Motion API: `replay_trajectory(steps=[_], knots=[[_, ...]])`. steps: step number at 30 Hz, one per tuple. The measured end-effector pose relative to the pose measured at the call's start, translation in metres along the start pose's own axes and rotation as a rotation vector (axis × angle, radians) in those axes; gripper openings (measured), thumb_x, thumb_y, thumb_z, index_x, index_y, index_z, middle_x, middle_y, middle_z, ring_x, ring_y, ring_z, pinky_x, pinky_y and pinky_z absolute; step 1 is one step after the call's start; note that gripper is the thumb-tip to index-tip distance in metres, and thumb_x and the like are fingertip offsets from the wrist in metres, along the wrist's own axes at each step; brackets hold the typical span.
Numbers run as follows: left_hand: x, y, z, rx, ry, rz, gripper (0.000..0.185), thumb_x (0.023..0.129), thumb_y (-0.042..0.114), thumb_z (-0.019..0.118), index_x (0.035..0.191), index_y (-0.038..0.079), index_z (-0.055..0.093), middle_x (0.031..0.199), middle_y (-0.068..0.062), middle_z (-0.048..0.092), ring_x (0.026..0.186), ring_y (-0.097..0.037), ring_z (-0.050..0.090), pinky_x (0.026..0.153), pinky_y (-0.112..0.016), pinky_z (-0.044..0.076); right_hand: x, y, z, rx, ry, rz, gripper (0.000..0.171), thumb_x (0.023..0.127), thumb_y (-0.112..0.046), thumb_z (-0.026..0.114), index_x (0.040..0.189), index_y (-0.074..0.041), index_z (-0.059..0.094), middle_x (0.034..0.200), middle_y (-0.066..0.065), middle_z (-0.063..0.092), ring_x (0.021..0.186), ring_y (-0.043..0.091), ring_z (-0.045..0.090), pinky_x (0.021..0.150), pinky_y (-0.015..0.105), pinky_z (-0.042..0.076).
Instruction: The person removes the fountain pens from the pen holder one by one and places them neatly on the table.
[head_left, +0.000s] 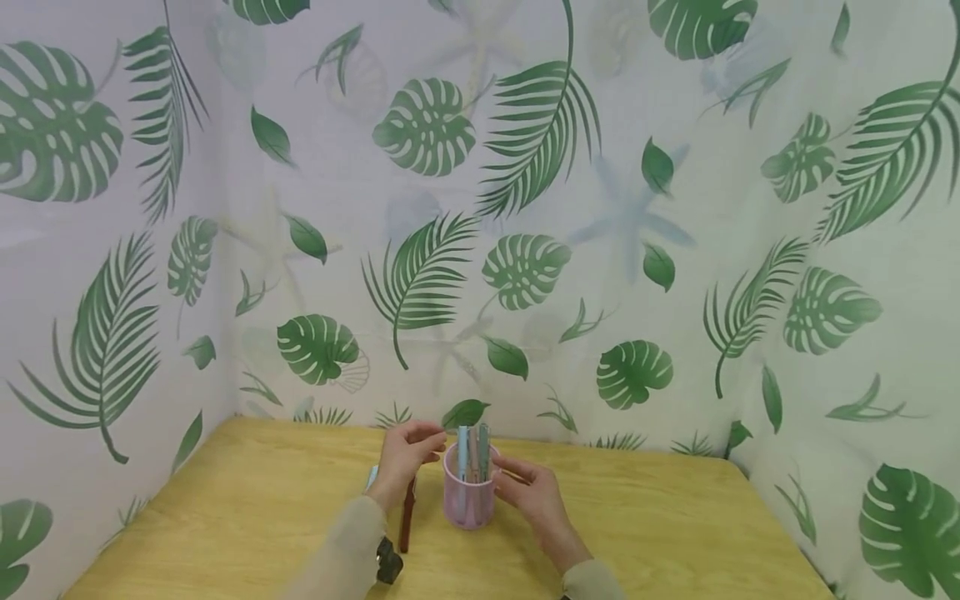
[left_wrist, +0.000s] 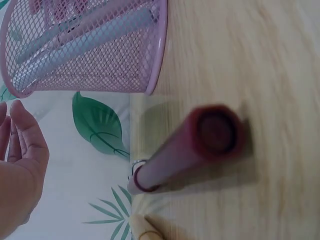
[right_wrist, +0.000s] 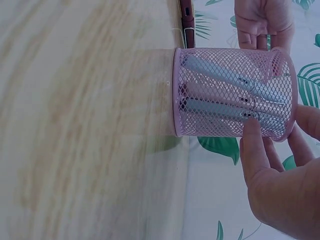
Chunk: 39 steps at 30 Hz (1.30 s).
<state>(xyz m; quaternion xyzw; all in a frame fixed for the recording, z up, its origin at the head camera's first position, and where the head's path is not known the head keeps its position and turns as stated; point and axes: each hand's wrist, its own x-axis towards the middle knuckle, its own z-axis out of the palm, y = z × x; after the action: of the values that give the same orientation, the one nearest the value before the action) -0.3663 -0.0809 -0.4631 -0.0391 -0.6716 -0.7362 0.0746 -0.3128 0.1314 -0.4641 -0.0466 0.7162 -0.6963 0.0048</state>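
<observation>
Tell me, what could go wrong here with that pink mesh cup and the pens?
1. The pink mesh cup looks light and holds tall pens; the right hand touches its side, so a push might tip it.
2. The left hand hovers by the rim with nothing in it and could knock the pens.
3. The dark red pen lying on the table beside the cup could roll if bumped.
</observation>
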Motion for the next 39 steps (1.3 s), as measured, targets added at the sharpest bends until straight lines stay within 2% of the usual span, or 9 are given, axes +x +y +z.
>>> replay_trajectory(steps=[5,10,16,21,29,33,39], knots=[[0.0,-0.003,0.006,0.012,0.016,0.034,0.023,0.086,0.006,0.073,0.104,-0.008,0.068,0.095,-0.014,0.074,0.078,-0.012,0.069,0.068,-0.029,0.058,-0.001,0.001,-0.001,0.003,-0.008,0.003,0.04,0.094,-0.011,0.066,0.128,0.008,0.057,0.138,0.029,0.052,0.12,0.038,0.06,0.093,0.039,0.055],[-0.003,-0.003,0.012,0.062,0.008,0.069,0.027,0.086,0.008,0.074,0.108,-0.005,0.068,0.105,-0.019,0.072,0.086,-0.014,0.068,0.07,-0.027,0.057,-0.001,0.001,-0.001,0.009,0.001,0.01,0.04,0.094,-0.011,0.066,0.128,0.008,0.058,0.137,0.029,0.053,0.119,0.036,0.061,0.093,0.038,0.055],[-0.006,-0.005,0.018,0.073,-0.001,0.068,0.032,0.087,0.01,0.073,0.116,-0.002,0.066,0.116,-0.021,0.067,0.099,-0.019,0.067,0.077,-0.025,0.056,0.0,0.003,-0.001,0.006,0.003,0.016,0.041,0.094,-0.012,0.066,0.128,0.008,0.058,0.137,0.028,0.053,0.118,0.035,0.062,0.092,0.038,0.056],[-0.004,-0.005,0.022,0.059,0.002,0.041,0.033,0.087,0.009,0.073,0.118,0.001,0.066,0.12,-0.021,0.067,0.103,-0.022,0.066,0.079,-0.022,0.053,0.001,0.003,-0.001,0.002,0.006,0.023,0.04,0.094,-0.012,0.065,0.129,0.008,0.057,0.137,0.027,0.053,0.118,0.035,0.062,0.092,0.037,0.056],[-0.001,-0.002,0.025,0.091,-0.018,0.058,0.032,0.088,0.002,0.07,0.119,-0.004,0.064,0.12,-0.022,0.066,0.11,-0.034,0.065,0.093,-0.038,0.055,0.001,0.002,-0.001,0.021,0.007,0.011,0.04,0.094,-0.011,0.065,0.128,0.008,0.058,0.137,0.027,0.053,0.12,0.035,0.06,0.093,0.037,0.055],[-0.002,-0.003,0.027,0.087,-0.036,0.058,0.034,0.088,0.004,0.07,0.122,0.0,0.064,0.123,-0.019,0.066,0.114,-0.034,0.063,0.096,-0.04,0.053,0.0,0.001,-0.001,0.017,0.009,0.012,0.04,0.094,-0.012,0.066,0.128,0.008,0.058,0.137,0.027,0.054,0.119,0.034,0.061,0.093,0.036,0.055],[-0.001,-0.007,0.027,0.143,-0.077,0.068,0.035,0.089,0.005,0.07,0.124,0.005,0.065,0.124,-0.02,0.066,0.115,-0.034,0.062,0.096,-0.041,0.053,0.0,0.002,0.0,0.011,0.007,0.014,0.041,0.094,-0.013,0.066,0.128,0.008,0.058,0.137,0.027,0.054,0.119,0.035,0.061,0.093,0.037,0.055]])
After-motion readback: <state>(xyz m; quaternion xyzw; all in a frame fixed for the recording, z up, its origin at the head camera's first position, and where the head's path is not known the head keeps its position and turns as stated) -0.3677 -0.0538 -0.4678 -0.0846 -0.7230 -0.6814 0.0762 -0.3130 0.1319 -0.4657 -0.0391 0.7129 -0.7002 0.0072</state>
